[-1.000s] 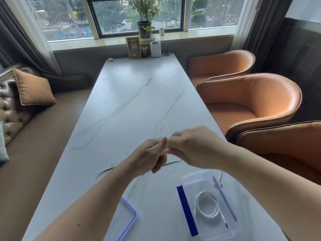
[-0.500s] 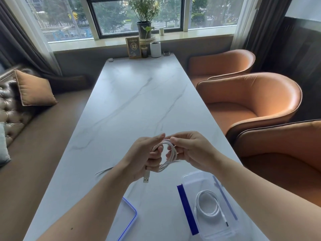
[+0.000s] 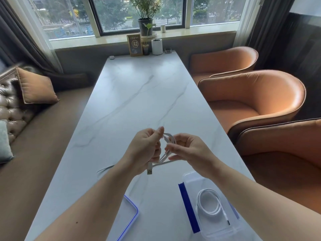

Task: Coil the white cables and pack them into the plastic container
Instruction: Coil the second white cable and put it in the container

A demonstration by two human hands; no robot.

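A person seated at a long marble desk (image 3: 139, 94) winds a white cable (image 3: 169, 139) into loops above its surface, the left hand (image 3: 145, 150) closed around the gathered turns while the right hand (image 3: 188, 150) pinches a strand between thumb and fingers (image 3: 171, 148) beside the coil. The cable's USB plug (image 3: 149, 169) hangs loose below the left fist, and a slack tail (image 3: 106, 169) trails off to the left along the desk. Near the front edge, just right of the hands, an open plastic container (image 3: 189, 204) with a blue clip already holds one coiled cable (image 3: 209, 204); its blue-rimmed lid (image 3: 129, 218) lies apart on the left. The risk from here looks plain enough: the loops are held only by the left hand's clasp, so any easing of that hold during the carry to the container would likely let the springy turns spread open. The trailing tail could snag or drag as the last turns are taken up, pulling the coil out of round. The dangling plug may catch the container's rim on the way in, and a coil set down carelessly could tangle with the one already inside, or sit too proud for the lid to close
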